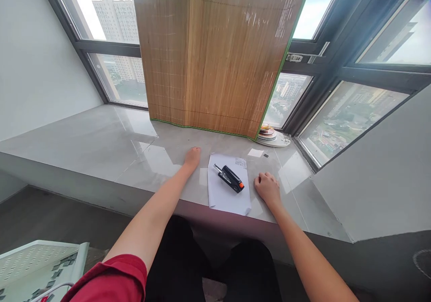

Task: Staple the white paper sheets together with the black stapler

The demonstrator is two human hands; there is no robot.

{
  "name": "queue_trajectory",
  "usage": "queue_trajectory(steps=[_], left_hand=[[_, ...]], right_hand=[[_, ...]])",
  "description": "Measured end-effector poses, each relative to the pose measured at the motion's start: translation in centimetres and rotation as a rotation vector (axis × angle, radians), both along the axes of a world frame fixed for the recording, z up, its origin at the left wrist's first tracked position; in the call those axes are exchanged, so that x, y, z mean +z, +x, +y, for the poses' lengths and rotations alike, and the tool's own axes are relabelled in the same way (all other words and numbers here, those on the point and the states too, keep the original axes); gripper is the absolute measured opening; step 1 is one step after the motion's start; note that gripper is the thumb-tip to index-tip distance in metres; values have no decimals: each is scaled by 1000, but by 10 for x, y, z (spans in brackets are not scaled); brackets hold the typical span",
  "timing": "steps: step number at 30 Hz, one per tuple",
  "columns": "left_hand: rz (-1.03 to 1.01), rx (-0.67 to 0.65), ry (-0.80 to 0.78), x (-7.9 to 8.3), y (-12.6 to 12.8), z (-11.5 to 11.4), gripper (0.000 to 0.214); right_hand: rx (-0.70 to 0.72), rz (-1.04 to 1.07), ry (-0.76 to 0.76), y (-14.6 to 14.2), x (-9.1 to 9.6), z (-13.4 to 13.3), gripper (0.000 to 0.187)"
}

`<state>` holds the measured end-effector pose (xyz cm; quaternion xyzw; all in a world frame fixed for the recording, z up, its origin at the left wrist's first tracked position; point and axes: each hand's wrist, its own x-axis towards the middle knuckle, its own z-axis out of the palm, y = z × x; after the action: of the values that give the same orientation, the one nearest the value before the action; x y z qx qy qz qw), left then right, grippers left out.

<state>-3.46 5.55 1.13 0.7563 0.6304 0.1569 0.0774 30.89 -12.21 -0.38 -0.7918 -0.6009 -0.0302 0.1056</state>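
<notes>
A black stapler [229, 178] with an orange end piece lies with its top swung open on a stack of white paper [218, 198], which has a small printed patch in its upper right corner. To the left of the paper, my left hand [193, 157] rests on the grey tiled sill as a fist. My right hand [267, 188] lies to the right of the paper with its fingers curled in, apart from it. Beyond the sheets are a small white card [256, 153] and a small dark strip [266, 155], perhaps staples.
A bamboo blind [215, 59] hangs in front of the window down to the sill [101, 144]. Stacked plates [274, 139] stand at its right lower corner. The sill's front edge is just above my knees. A pale green perforated item [37, 266] is at lower left.
</notes>
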Motion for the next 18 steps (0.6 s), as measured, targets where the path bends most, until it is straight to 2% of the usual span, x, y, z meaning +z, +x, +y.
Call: queue_trajectory(steps=[6, 9, 13, 16, 18], left_hand=[[-11, 4, 39, -6, -6, -48, 50], [-19, -33, 47, -6, -9, -66, 55], [-24, -81, 26, -3, -11, -78, 44], [-33, -100, 9, -2, -14, -84, 38], [-43, -99, 4, -1, -15, -90, 34]], right_hand=[[19, 32, 49, 2, -3, 0, 28], [74, 110, 170, 3, -3, -1, 28], [241, 480, 370, -8, 3, -7, 39], [418, 697, 337, -32, 7, -10, 43], [489, 683, 277, -49, 5, -11, 52]])
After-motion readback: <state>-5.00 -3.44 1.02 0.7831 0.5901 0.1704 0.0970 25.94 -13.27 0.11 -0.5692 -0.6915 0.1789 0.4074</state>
